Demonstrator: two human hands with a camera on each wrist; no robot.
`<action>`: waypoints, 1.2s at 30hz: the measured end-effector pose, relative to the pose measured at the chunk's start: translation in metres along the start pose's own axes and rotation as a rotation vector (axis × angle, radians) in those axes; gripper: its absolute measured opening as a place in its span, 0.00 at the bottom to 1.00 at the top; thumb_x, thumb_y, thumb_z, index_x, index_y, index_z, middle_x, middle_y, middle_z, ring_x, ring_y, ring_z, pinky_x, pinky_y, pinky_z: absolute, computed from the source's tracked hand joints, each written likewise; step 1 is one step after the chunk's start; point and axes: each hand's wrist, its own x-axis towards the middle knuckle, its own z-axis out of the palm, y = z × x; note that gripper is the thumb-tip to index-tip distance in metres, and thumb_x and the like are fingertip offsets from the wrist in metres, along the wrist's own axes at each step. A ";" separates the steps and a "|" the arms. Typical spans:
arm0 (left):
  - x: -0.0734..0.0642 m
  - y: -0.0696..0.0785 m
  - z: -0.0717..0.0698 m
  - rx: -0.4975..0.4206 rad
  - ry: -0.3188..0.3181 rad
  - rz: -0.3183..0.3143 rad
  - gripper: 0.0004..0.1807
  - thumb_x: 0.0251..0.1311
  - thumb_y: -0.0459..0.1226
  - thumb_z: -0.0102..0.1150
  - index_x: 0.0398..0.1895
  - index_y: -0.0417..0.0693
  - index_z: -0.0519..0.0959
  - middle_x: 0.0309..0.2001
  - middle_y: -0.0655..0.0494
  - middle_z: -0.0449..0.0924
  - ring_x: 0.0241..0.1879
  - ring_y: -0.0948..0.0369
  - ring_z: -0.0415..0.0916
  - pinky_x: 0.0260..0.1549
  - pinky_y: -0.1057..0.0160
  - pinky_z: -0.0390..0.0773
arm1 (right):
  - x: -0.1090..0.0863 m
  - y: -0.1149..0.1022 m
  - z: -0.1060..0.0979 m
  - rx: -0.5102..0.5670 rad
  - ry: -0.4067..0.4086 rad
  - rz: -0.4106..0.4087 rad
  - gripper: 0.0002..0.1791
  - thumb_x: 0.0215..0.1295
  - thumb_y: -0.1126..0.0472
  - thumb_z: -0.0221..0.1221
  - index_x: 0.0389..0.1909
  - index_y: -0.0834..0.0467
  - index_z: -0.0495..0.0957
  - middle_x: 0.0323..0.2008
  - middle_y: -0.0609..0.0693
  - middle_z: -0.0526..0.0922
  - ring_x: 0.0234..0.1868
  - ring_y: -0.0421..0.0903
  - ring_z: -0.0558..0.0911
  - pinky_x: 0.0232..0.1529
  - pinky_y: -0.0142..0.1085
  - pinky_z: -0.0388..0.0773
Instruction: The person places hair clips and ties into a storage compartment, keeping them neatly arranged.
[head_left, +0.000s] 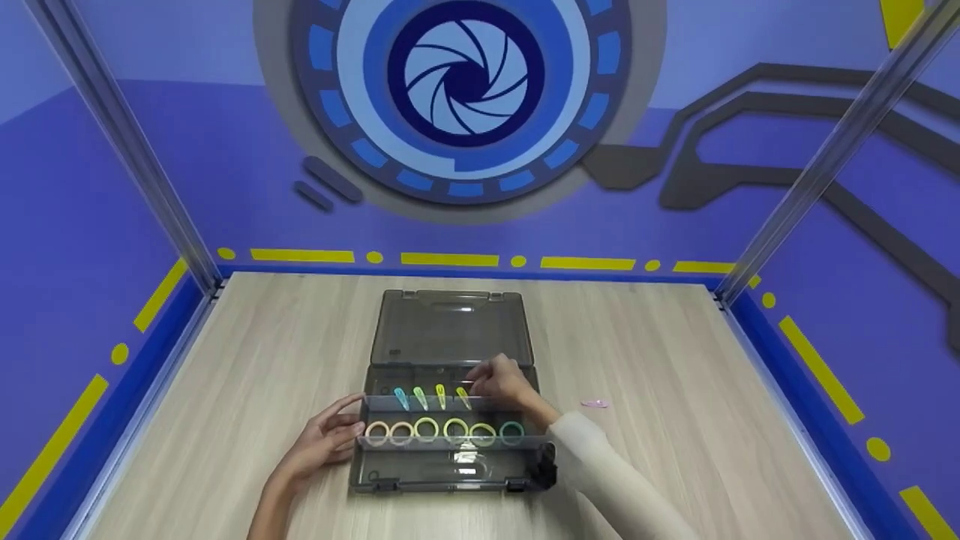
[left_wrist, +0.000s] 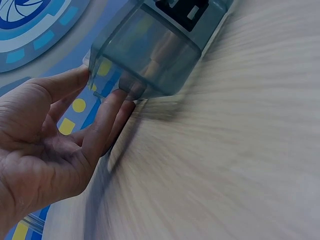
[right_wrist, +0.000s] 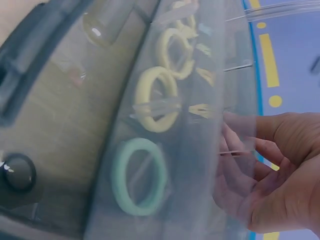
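Note:
A dark see-through storage box (head_left: 420, 480) lies open on the table, with its lid (head_left: 453, 330) folded back. My left hand (head_left: 324, 441) holds the box's left end, its fingertips against the wall. My right hand (head_left: 501, 381) is over the back compartment, pinching a thin pinkish hair clip (right_wrist: 234, 153) that its fingers mostly hide. To the left of that hand, several snap hair clips (head_left: 440, 396), blue, green and yellow, stand in a row along a divider. Ring-shaped hair ties (head_left: 427, 428) in peach, yellow and green line the middle compartment.
A pink hair clip (head_left: 595, 404) lies on the wooden table (head_left: 675, 360), right of the box. A small black bundle (head_left: 543, 466) sits at the front compartment's right end. Blue-purple panels and metal posts (head_left: 810, 180) bound the table.

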 end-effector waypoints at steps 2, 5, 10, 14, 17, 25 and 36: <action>0.000 0.000 0.000 0.000 0.001 0.000 0.37 0.72 0.42 0.60 0.80 0.49 0.58 0.54 0.49 0.74 0.35 0.66 0.67 0.32 0.68 0.75 | 0.000 -0.001 -0.006 0.019 -0.008 -0.003 0.10 0.56 0.76 0.66 0.40 0.71 0.87 0.31 0.63 0.90 0.29 0.46 0.88 0.29 0.27 0.78; 0.000 0.000 0.001 0.001 0.005 -0.001 0.37 0.72 0.42 0.61 0.80 0.50 0.59 0.54 0.50 0.74 0.35 0.65 0.66 0.32 0.67 0.74 | -0.001 -0.002 -0.018 0.055 -0.013 -0.022 0.10 0.57 0.77 0.65 0.41 0.73 0.86 0.31 0.65 0.89 0.31 0.53 0.90 0.30 0.31 0.83; -0.001 0.000 0.001 0.018 0.016 -0.013 0.37 0.72 0.43 0.61 0.80 0.51 0.59 0.57 0.47 0.73 0.39 0.63 0.69 0.38 0.64 0.78 | -0.008 0.005 -0.043 0.122 -0.030 -0.057 0.12 0.58 0.81 0.59 0.43 0.78 0.82 0.33 0.71 0.87 0.33 0.61 0.89 0.29 0.37 0.85; -0.001 0.000 0.001 0.027 0.019 -0.014 0.37 0.71 0.43 0.61 0.80 0.51 0.60 0.57 0.47 0.73 0.40 0.63 0.70 0.39 0.64 0.80 | -0.016 0.015 -0.066 0.146 -0.013 -0.020 0.13 0.58 0.80 0.58 0.44 0.78 0.82 0.33 0.70 0.87 0.27 0.51 0.86 0.25 0.30 0.79; 0.000 0.000 0.001 0.030 0.023 -0.012 0.37 0.71 0.44 0.62 0.79 0.51 0.60 0.56 0.47 0.74 0.40 0.64 0.72 0.39 0.64 0.80 | -0.022 0.026 -0.082 0.156 0.013 0.022 0.13 0.60 0.78 0.58 0.46 0.77 0.81 0.34 0.69 0.87 0.27 0.45 0.85 0.25 0.31 0.79; -0.004 0.001 -0.002 0.055 0.039 -0.001 0.37 0.72 0.44 0.61 0.80 0.51 0.59 0.63 0.38 0.72 0.50 0.59 0.78 0.48 0.56 0.83 | -0.037 0.058 -0.112 0.140 0.026 0.083 0.13 0.64 0.75 0.58 0.49 0.74 0.81 0.36 0.66 0.88 0.33 0.50 0.89 0.30 0.34 0.84; -0.001 -0.001 0.000 0.056 0.014 0.004 0.37 0.73 0.43 0.59 0.80 0.50 0.58 0.65 0.38 0.71 0.47 0.61 0.73 0.45 0.61 0.81 | -0.068 0.107 -0.136 0.060 -0.034 -0.021 0.14 0.66 0.74 0.59 0.51 0.75 0.81 0.38 0.69 0.87 0.38 0.61 0.88 0.35 0.36 0.85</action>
